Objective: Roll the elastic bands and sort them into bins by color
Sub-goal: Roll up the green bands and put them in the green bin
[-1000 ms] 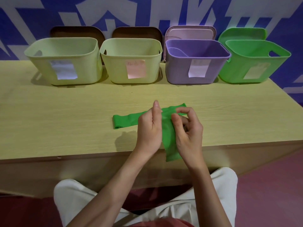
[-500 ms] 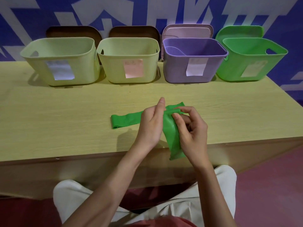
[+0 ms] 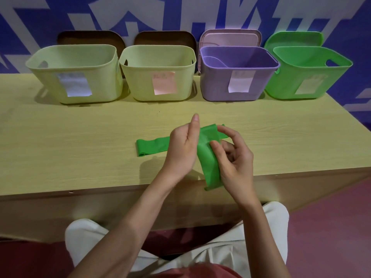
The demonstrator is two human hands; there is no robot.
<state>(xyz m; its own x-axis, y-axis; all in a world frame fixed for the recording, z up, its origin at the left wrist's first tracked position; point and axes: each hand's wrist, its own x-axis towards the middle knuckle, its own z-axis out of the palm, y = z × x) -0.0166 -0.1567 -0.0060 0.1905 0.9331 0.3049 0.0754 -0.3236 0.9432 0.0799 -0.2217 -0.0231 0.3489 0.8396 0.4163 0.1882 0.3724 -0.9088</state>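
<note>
At nine o'clock from the hands, one end of the flat green elastic band (image 3: 152,146) lies on the pale wooden surface (image 3: 80,137); the other end hangs over the near edge at five o'clock. The left hand (image 3: 183,146) is curled on the band's middle, its grip closed on the fabric, forefinger raised. The right hand (image 3: 233,159) pinches the hanging part between thumb and fingers. No roll is begun yet. A loose pinch could let the stretchy strip spring free or wind crookedly. The green plastic bin (image 3: 301,77) waits at one o'clock.
</note>
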